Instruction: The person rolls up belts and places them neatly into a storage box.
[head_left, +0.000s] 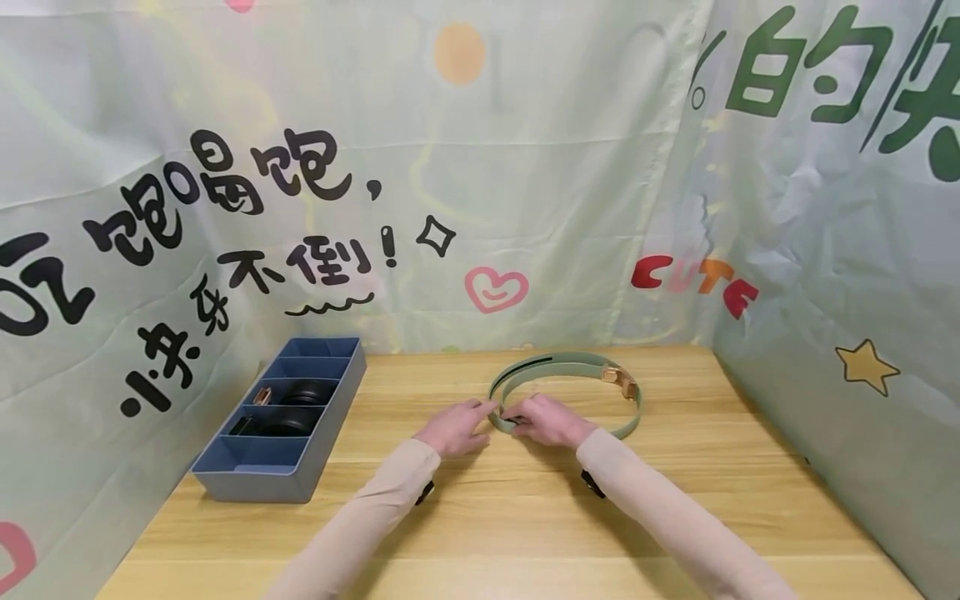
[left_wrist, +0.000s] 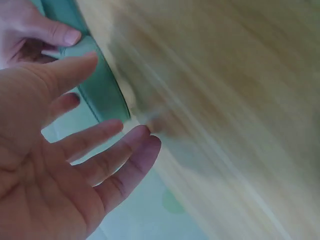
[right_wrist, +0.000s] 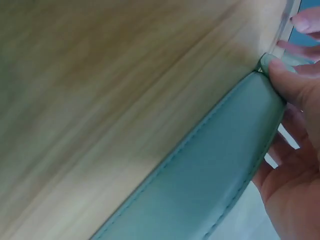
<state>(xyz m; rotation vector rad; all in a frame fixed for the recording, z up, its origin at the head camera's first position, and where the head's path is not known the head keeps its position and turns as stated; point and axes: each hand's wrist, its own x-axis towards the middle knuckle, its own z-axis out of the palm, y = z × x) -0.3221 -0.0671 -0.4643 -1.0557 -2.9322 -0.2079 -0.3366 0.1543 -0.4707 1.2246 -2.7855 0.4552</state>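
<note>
A light green belt (head_left: pixel 573 368) stands on edge on the wooden table, coiled in a wide loop. Its rose-gold buckle (head_left: pixel 619 381) is at the loop's right side. With thumb and fingers, my right hand (head_left: pixel 552 420) pinches the belt at the loop's near left. The right wrist view shows the thumb pressed on the stitched strap (right_wrist: pixel 215 150) and the other fingers behind it. My left hand (head_left: pixel 456 427) is just left of that spot, fingers spread and fairly straight. In the left wrist view, its fingertips are close beside the strap (left_wrist: pixel 105 92), with nothing gripped.
To the left stands a blue-grey divided box (head_left: pixel 333 429). Two of its compartments hold coiled black belts (head_left: pixel 307 392), one with a rose-gold buckle (head_left: pixel 262 396). Printed cloth walls (head_left: pixel 555 208) enclose the table (head_left: pixel 510 533) at the back and sides.
</note>
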